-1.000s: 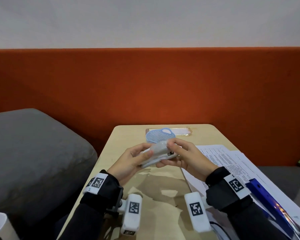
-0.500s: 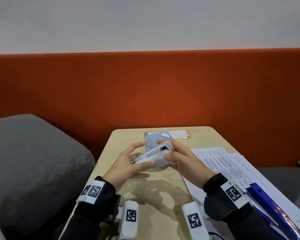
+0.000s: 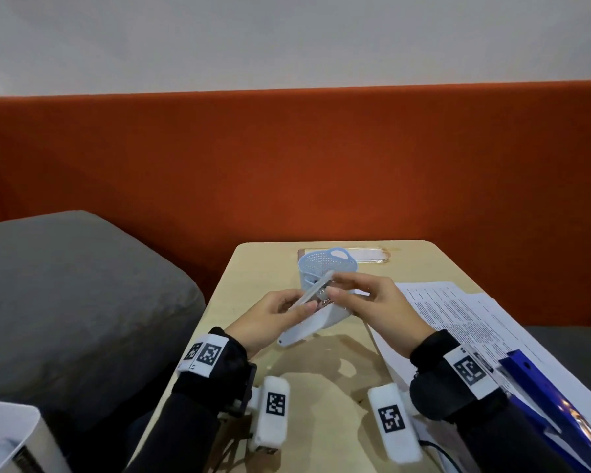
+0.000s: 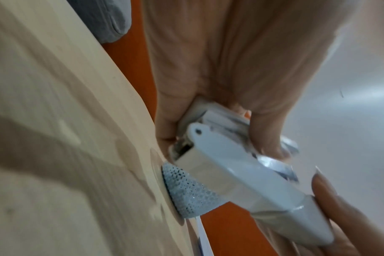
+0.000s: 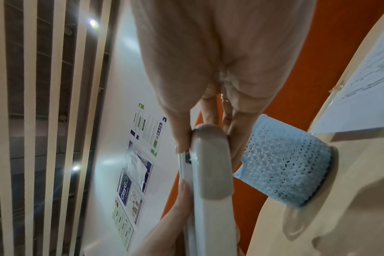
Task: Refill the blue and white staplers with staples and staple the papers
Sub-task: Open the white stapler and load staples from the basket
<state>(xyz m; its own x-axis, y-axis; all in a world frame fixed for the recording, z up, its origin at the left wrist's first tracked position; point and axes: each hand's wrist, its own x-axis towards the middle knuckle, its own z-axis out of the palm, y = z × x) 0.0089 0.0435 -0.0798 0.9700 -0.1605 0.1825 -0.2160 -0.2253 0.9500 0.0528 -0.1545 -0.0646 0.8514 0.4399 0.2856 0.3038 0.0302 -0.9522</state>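
The white stapler (image 3: 316, 320) is held above the table (image 3: 260, 268), hinged open in a V. Its thin arm points up toward the basket and its wide body slants down to the left. My left hand (image 3: 301, 303) grips the hinge end (image 4: 200, 138), thumb and fingers on either side. My right hand (image 3: 335, 286) pinches the front end (image 5: 208, 138) of the white stapler (image 5: 210, 173). The blue stapler (image 3: 553, 404) lies on the printed papers (image 3: 458, 312) at the right, by my right wrist.
A pale blue mesh basket (image 3: 326, 268) stands just behind the hands, with a clear flat sleeve (image 3: 365, 256) at the table's far edge. A grey cushion (image 3: 65, 285) lies left of the table and an orange backrest (image 3: 287, 165) behind it. A white box (image 3: 7, 438) shows at bottom left.
The white stapler has swung open from nearly closed: its body now hangs down-left while the thin arm stays up. Both hands have kept hold of it.
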